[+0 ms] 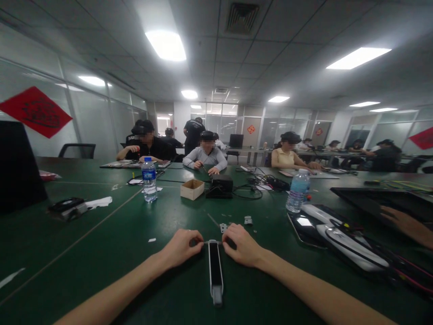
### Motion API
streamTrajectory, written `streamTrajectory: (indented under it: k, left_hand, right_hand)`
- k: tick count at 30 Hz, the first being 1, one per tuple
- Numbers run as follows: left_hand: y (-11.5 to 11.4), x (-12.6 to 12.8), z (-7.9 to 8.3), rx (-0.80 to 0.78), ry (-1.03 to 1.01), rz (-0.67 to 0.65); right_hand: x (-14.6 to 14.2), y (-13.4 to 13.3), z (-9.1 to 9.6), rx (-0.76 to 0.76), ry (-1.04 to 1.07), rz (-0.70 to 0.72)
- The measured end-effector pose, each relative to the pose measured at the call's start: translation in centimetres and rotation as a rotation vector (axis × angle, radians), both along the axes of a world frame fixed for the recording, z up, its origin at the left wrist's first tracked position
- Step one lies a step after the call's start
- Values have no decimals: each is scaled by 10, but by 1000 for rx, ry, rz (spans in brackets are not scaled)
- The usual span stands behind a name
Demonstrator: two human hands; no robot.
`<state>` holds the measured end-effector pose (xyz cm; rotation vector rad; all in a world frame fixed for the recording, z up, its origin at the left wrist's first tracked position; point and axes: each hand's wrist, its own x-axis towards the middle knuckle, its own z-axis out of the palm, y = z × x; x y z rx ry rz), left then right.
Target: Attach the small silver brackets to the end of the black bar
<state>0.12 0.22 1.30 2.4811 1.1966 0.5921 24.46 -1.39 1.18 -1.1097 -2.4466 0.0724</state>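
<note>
A long, narrow device (pixel 215 266) with a black top and pale rim lies on the green table, its grey end pointing towards me. My left hand (pixel 182 246) is at the left of its far end, thumb and forefinger pinched together. On the opposite side, my right hand (pixel 241 243) is closed in a similar pinch. Something thin seems to show between the fingertips at that far end, too small to name. Just beyond my right hand lies a small metal piece with holes (pixel 223 228). Another small metal piece (pixel 248 220) rests farther right.
Water bottles stand at left (pixel 149 180) and right (pixel 297 192). Between them are an open cardboard box (pixel 191 189), a black box (pixel 219 184) and cables. White-and-black equipment (pixel 348 241) lies at right, near another person's hand (pixel 406 223). Several people sit across the table.
</note>
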Motion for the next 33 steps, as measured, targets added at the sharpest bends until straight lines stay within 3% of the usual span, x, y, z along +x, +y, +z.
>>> streamTrajectory:
  k: [13, 19, 25, 33]
  left_hand:
    - [7, -2, -4, -129, -74, 6]
    - [2, 0, -1, -98, -59, 8]
    - [-1, 2, 3, 59, 33, -36]
    - [2, 2, 2, -53, -12, 7]
  right_hand:
    - [2, 6, -10, 19, 18, 37]
    - [1, 4, -5, -15, 11, 20]
    - [0, 3, -3, -32, 9, 16]
    - [2, 5, -6, -10, 21, 32]
